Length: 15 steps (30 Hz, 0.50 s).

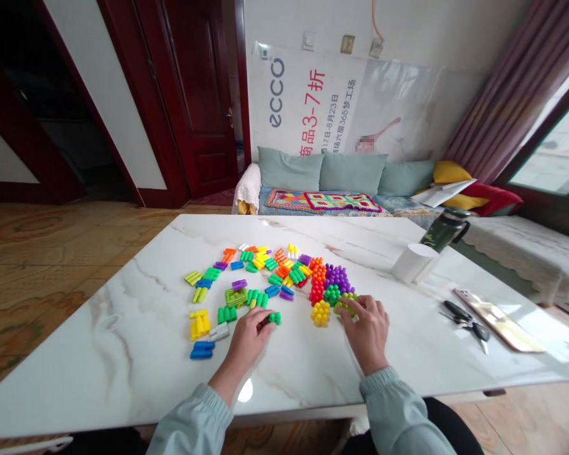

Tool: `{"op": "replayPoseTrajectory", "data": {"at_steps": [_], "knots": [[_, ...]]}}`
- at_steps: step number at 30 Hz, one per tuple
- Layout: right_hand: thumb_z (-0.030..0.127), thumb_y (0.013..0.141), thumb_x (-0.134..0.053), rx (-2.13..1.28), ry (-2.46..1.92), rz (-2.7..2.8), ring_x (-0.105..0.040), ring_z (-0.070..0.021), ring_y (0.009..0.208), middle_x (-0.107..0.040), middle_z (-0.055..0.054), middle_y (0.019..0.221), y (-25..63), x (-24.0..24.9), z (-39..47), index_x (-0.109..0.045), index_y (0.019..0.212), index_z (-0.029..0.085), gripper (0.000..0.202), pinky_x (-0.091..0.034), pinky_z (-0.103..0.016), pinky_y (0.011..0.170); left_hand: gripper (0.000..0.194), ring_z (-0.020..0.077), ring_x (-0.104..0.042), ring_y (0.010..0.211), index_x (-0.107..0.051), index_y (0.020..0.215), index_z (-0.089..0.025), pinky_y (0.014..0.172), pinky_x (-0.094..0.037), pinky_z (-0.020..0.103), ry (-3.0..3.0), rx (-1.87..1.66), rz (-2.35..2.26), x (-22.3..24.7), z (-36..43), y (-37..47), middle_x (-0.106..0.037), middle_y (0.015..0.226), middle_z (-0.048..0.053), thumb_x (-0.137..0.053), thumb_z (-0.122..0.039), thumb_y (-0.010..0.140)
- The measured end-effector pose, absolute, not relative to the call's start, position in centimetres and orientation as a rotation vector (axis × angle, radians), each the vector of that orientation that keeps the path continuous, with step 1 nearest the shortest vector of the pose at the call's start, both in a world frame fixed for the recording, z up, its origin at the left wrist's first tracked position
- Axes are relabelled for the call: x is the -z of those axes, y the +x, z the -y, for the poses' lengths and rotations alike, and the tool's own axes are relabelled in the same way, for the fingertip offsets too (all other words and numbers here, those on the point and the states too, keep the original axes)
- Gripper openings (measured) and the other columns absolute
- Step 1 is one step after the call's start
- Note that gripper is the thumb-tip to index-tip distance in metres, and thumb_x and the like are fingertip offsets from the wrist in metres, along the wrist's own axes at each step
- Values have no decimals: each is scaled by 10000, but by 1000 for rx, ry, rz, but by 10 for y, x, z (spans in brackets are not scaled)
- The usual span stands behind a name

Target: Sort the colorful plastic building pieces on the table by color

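My left hand pinches a dark green plastic toy building block just above the white marble-pattern table. My right hand has its fingers curled over lime-green blocks, which they partly hide. Around that hand stand blocks grouped by colour: yellow blocks, green blocks, red blocks and purple blocks. Beyond my left hand lie loose blocks of mixed colours, among them green blocks, a grey block and blue blocks.
At the table's right side are a white paper roll, a dark camouflage-pattern flask, keys and a phone. Past the far table edge stands a sofa with pale green cushions.
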State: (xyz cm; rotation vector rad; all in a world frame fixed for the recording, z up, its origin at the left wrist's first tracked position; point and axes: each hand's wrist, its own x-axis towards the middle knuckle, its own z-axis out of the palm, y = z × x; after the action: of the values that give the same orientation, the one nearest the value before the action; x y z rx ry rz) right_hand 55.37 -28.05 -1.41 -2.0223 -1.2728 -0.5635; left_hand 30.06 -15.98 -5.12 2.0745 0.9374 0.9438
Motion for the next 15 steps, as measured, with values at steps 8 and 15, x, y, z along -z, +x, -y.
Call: {"op": "replayPoseTrajectory", "data": {"at_steps": [8,15], "knots": [[285,827,-637,566,-2084,1321,-471,-217,840,-600,-46,838,551,15,272,-772,839,272,137,-285,-335,725,206,211,-654,850,-715,985,-181,790,-542,334,2082,-944,-943,51,160,300,-690,971,76,-609,-178,808],[263,820,-651,565,-2115,1340,-476,-219,855,-606,-43,863,556,15,276,-771,841,274,122,-291,-343,743,197,208,-655,835,-719,971,-185,772,-543,326,2073,-955,-942,51,160,301,-694,956,71,-617,-186,802]]}}
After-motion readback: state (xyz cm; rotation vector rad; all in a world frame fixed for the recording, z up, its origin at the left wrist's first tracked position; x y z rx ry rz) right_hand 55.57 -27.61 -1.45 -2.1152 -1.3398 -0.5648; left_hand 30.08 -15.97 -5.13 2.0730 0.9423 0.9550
